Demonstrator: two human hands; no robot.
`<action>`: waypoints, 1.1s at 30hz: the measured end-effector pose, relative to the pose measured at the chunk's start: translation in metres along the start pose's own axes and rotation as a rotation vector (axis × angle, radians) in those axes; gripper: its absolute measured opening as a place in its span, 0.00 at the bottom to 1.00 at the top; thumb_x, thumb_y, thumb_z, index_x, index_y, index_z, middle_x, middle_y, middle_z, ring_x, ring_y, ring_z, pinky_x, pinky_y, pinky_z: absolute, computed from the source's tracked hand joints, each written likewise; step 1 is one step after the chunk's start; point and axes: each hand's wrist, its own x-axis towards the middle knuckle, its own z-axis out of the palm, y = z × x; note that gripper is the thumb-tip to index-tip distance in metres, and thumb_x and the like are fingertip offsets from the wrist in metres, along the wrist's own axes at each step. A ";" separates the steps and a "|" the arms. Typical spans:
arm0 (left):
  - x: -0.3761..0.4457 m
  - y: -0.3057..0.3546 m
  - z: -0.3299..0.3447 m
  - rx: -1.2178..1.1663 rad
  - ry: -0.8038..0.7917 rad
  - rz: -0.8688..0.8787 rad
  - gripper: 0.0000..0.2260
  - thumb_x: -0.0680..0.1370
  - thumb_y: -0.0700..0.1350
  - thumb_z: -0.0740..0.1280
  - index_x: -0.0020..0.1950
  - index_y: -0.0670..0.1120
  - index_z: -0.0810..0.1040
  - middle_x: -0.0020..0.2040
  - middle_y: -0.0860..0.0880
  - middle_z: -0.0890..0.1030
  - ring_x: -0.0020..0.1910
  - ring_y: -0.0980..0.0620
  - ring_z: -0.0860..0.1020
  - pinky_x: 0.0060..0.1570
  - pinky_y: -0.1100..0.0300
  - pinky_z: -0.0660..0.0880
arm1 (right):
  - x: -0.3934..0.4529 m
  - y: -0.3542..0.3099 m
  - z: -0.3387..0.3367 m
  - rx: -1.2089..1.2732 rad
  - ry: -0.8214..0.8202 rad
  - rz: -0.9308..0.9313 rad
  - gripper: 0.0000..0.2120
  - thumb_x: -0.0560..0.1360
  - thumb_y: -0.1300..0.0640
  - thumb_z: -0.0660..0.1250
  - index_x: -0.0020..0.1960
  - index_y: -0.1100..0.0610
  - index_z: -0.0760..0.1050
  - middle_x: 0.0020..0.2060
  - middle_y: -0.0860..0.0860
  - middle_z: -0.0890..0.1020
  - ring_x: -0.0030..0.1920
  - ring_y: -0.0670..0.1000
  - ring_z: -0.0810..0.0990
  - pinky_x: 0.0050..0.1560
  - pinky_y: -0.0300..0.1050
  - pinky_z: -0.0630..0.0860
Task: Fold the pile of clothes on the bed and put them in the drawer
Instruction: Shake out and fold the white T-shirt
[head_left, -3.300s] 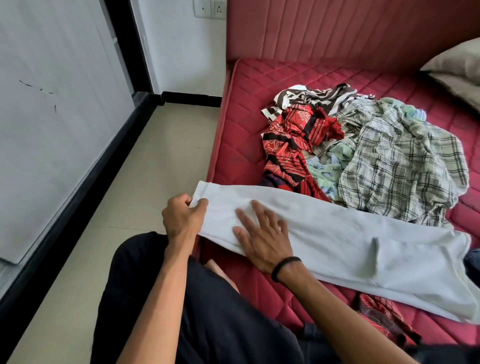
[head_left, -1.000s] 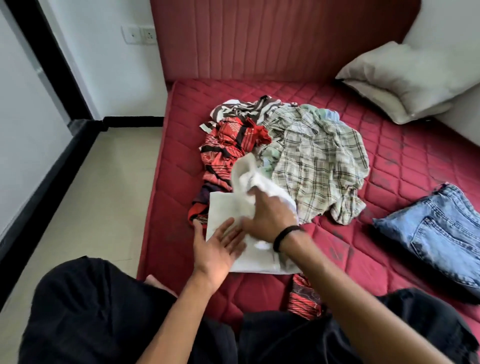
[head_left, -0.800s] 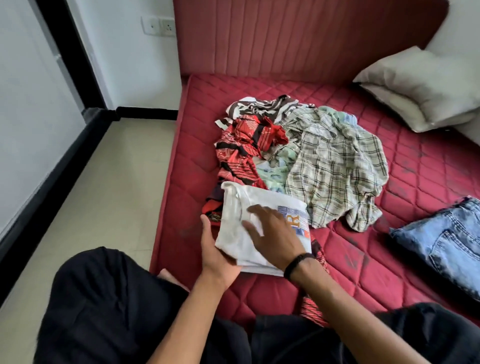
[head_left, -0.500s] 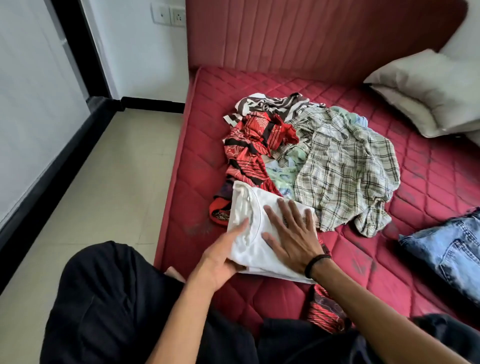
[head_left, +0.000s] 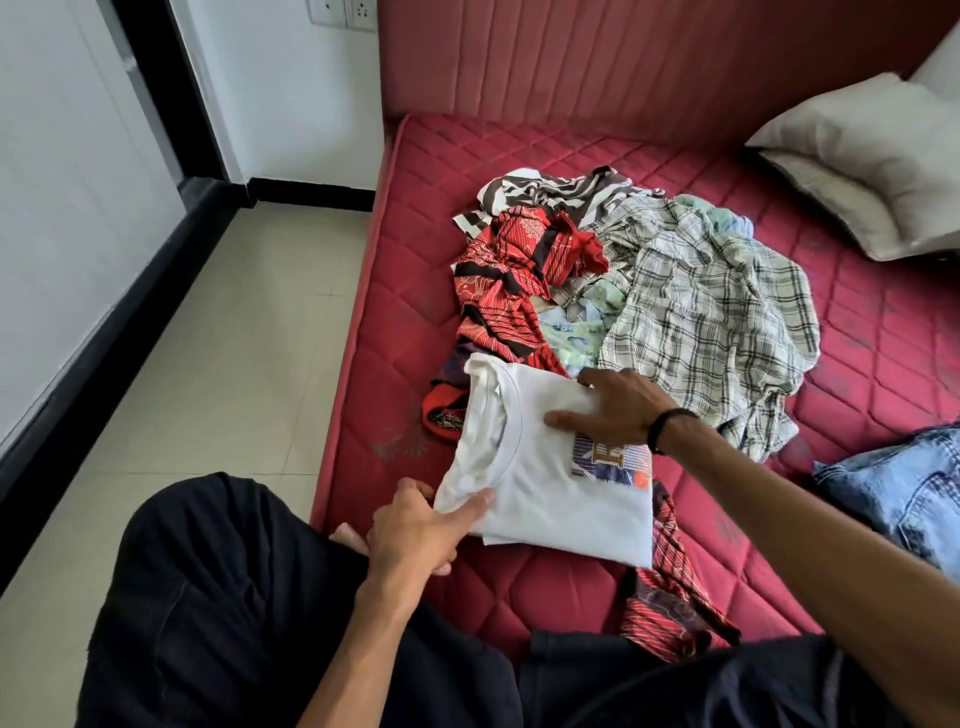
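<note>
- Head view: left hand pinching white T-shirt corner, right hand flat on top, fingers straight
- Risk: fold springing open beyond fingertips if lifted one-handed

White walls, pale tiled floor, padded red headboard, daylight.
</note>
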 end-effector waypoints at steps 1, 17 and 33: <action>-0.001 0.000 0.003 -0.021 -0.044 -0.006 0.30 0.62 0.70 0.78 0.49 0.50 0.73 0.39 0.48 0.86 0.30 0.53 0.85 0.35 0.57 0.84 | 0.001 0.001 -0.006 0.027 -0.022 0.013 0.41 0.63 0.16 0.59 0.57 0.48 0.76 0.46 0.52 0.82 0.44 0.55 0.80 0.45 0.49 0.79; 0.029 0.060 0.022 0.136 0.222 0.287 0.25 0.73 0.63 0.74 0.61 0.46 0.80 0.57 0.44 0.85 0.60 0.41 0.81 0.56 0.52 0.76 | -0.160 0.004 0.056 0.984 0.134 0.497 0.23 0.70 0.43 0.79 0.43 0.65 0.81 0.37 0.58 0.87 0.35 0.53 0.84 0.35 0.51 0.78; 0.032 0.047 0.057 0.129 0.148 0.334 0.16 0.86 0.50 0.57 0.69 0.44 0.73 0.65 0.34 0.77 0.65 0.35 0.75 0.59 0.48 0.69 | -0.136 -0.019 0.070 1.585 0.231 0.674 0.14 0.76 0.52 0.75 0.52 0.61 0.78 0.42 0.56 0.88 0.43 0.59 0.87 0.47 0.55 0.85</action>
